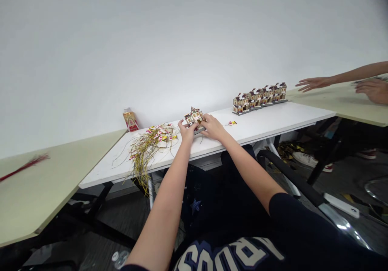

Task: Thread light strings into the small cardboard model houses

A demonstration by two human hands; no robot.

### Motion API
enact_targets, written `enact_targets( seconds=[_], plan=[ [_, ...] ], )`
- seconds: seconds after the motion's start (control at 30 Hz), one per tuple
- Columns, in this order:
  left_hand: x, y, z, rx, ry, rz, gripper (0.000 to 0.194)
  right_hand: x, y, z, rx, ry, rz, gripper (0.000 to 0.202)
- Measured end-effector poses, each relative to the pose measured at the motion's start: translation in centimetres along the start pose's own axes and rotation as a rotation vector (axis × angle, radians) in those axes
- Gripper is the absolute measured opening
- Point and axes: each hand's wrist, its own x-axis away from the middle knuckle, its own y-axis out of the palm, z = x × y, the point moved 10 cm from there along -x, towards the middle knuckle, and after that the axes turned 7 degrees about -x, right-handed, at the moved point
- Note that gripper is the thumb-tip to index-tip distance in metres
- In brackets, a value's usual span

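Between my two hands is a small model house (195, 115) with cream walls and a snowy roof, just above the white table or resting on it; I cannot tell which. My left hand (187, 131) grips its left side, and my right hand (212, 128) grips the right side. To the left lies a tangled bunch of gold-and-black wires (142, 149) with small red, white and yellow pieces (163, 138) at their ends. One similar piece (232, 123) sits alone to the right of my right hand.
Several matching model houses (259, 98) stand in a row at the back right. A red-and-gold carton (131, 120) is against the wall. Red strands (27, 167) lie on the left table. At the far right, another person's hands (315, 83) reach over the adjoining table. A chair armrest (291, 176) is at my right.
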Motion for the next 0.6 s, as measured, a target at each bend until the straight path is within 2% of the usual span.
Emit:
enact_targets(
  seconds=[0.2, 0.37, 0.6],
  plan=[
    [0.03, -0.3, 0.17, -0.005, 0.037, 0.032, 0.081, -0.37, 0.45, 0.11, 0.011, 0.025, -0.06, 0.03],
    [0.08, -0.14, 0.31, -0.053, 0.071, 0.021, 0.079, -0.01, 0.4, 0.24, -0.021, -0.012, -0.035, 0.03],
    [0.19, -0.51, 0.25, -0.082, 0.034, 0.038, 0.076, 0.54, -0.11, 0.67, -0.129, -0.077, 0.012, 0.029]
  ],
)
